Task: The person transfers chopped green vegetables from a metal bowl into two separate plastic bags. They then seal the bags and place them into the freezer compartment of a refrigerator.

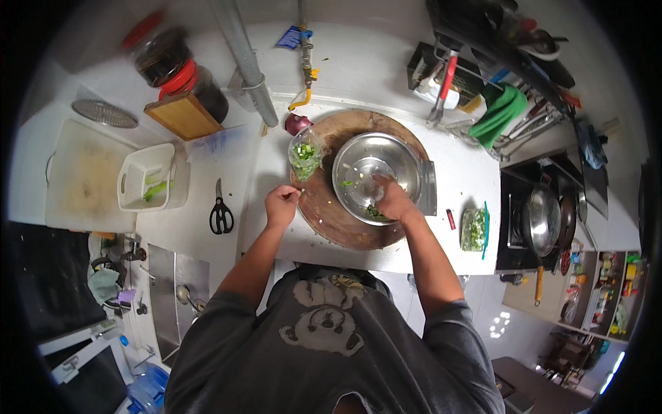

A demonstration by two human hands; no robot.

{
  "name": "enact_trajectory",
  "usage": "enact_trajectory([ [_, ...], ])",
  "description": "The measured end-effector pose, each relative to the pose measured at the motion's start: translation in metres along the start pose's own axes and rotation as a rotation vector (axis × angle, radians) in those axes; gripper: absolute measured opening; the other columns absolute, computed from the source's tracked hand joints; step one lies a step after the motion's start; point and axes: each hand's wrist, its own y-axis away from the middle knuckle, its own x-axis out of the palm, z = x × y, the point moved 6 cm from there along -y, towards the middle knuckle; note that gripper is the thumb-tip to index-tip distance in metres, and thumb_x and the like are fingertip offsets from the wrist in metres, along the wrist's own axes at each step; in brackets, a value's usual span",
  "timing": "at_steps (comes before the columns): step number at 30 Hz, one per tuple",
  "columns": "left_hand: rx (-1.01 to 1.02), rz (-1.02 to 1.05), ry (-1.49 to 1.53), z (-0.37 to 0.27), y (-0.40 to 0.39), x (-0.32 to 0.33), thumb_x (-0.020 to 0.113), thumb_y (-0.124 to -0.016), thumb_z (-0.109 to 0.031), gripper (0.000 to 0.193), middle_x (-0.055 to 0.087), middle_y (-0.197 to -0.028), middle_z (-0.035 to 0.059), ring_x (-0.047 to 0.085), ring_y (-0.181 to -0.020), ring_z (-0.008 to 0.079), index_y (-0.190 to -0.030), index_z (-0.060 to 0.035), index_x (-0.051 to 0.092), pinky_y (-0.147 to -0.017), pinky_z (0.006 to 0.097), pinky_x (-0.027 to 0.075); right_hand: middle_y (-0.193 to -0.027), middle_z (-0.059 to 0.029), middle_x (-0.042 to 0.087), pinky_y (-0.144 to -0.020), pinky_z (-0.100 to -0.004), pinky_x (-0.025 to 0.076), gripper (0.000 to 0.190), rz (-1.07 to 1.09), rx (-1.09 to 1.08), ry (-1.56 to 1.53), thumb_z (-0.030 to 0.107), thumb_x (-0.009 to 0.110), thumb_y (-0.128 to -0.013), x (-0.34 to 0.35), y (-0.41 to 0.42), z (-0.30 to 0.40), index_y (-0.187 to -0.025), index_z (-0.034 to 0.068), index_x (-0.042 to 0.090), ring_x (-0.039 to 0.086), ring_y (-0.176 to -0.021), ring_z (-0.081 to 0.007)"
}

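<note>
A steel bowl (357,199) rests on a round wooden chopping board (331,227), with some chopped greens inside near its lower rim. My right hand (395,199) reaches into the bowl, its fingers blurred and partly hidden; whether they hold anything is unclear. At the board's left edge, my left hand (282,205) pinches a small pale piece between thumb and finger. Just above it, a clear plastic bag (305,155) of chopped greens lies on the board. A cleaver blade (429,189) shows beside the bowl's right side.
A red onion (298,124) sits behind the bag. Black-handled scissors (221,215) and a white basket (147,181) are at left. To the right lie a small red object (451,219), a zip bag of chopped greens (473,230) and a lidded pan (542,220) on the stove.
</note>
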Motion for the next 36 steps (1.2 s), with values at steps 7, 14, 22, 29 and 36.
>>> enact_trajectory([
  [7, 0.420, 0.228, -0.225, -0.148, 0.025, 0.080, 0.076, -0.089, -0.003, 0.005, 0.072, -0.091, 0.0082, 0.069, -0.078, 0.0164, -0.093, -0.0031, 0.073, -0.072, 0.0323, 0.055, -0.085, -0.0026, 0.069, -0.069, -0.0251, 0.051, 0.024, -0.215, 0.065, -0.445, -0.001, 0.076, -0.085, -0.024, 0.009, 0.001, -0.109, 0.000, 0.072, 0.059, -0.073, -0.0081],
  [14, 0.438, 0.016, -0.544, -0.087, 0.058, 0.045, 0.072, -0.084, -0.009, 0.018, 0.066, -0.099, 0.0124, 0.067, -0.090, 0.0363, -0.101, -0.0089, 0.068, -0.078, 0.0449, 0.056, -0.109, -0.0171, 0.071, -0.086, -0.0345, 0.055, 0.034, -0.370, -0.169, -0.151, -0.003, 0.068, -0.085, -0.033, 0.019, 0.022, -0.118, 0.000, 0.071, 0.069, -0.095, -0.0252],
  [22, 0.381, 0.317, -0.814, -0.007, 0.054, 0.062, 0.075, -0.081, -0.013, 0.010, 0.069, -0.084, 0.0184, 0.067, -0.084, 0.0418, -0.082, -0.0052, 0.069, -0.076, 0.0489, 0.055, -0.128, -0.0214, 0.069, -0.097, -0.0479, 0.055, 0.055, -0.156, -0.069, -0.231, -0.001, 0.071, -0.073, -0.006, 0.027, 0.027, -0.128, 0.006, 0.069, 0.067, -0.115, -0.0425],
  [29, 0.332, 0.304, -1.007, -0.033, 0.058, 0.073, 0.071, -0.076, -0.008, 0.008, 0.072, -0.079, 0.0154, 0.070, -0.073, 0.0368, -0.083, -0.0057, 0.071, -0.072, 0.0443, 0.057, -0.102, -0.0153, 0.073, -0.094, -0.0475, 0.053, 0.032, -0.694, -0.024, -0.241, -0.003, 0.067, -0.072, -0.085, 0.079, -0.091, -0.101, 0.007, 0.076, 0.066, -0.104, -0.0375],
  [36, 0.545, 0.011, -0.605, -0.137, 0.043, 0.095, 0.069, -0.090, -0.006, 0.004, 0.070, -0.081, 0.0123, 0.067, -0.072, 0.0272, -0.092, -0.0023, 0.070, -0.070, 0.0386, 0.055, -0.100, -0.0133, 0.075, -0.089, -0.0447, 0.054, 0.030, -0.876, 0.646, 0.276, 0.006, 0.078, -0.071, -0.179, 0.238, -0.303, -0.101, 0.009, 0.077, 0.068, -0.095, -0.0338],
])
